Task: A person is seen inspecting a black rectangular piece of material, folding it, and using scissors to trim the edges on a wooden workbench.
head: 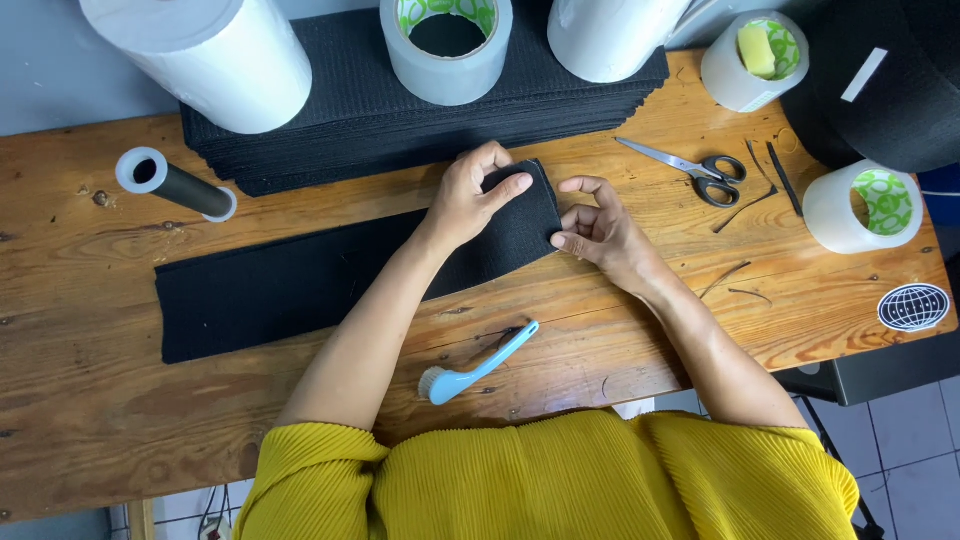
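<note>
Nearest me, my yellow ribbed sleeves (540,475), then one light-blue brush (478,366) with pale bristles lying on the wooden table (80,420).

Next out, the black fabric strip (300,280): long, flat, textured, matte, running from the table's left side up to the middle. Its right end sits under my hands. My left hand (468,200) lies on top of that end, fingers curled, thumb and forefinger pinching the upper edge of the strip. My right hand (600,230) is half closed just beside the strip's right edge, fingertips touching the edge; can't tell if it really grips.

Right of the hands: one pair of scissors (690,170), black handles, blades shut, plus a few thin dark scraps (765,190) near them. A round sticker (912,306) with a globe grid, black and white, sits at the table's right edge.

Left: one dark tube (178,186) with white ends, lying down.

Far edge: one stack of black sheets (400,110), same fabric look. Two big white rolls (215,50) on it. Three clear tape rolls (447,45) with green-and-white inner cores: one on the stack, two at right; one holds a yellow block (757,50). One large black roll (890,90) with a white strip label, top right.
</note>
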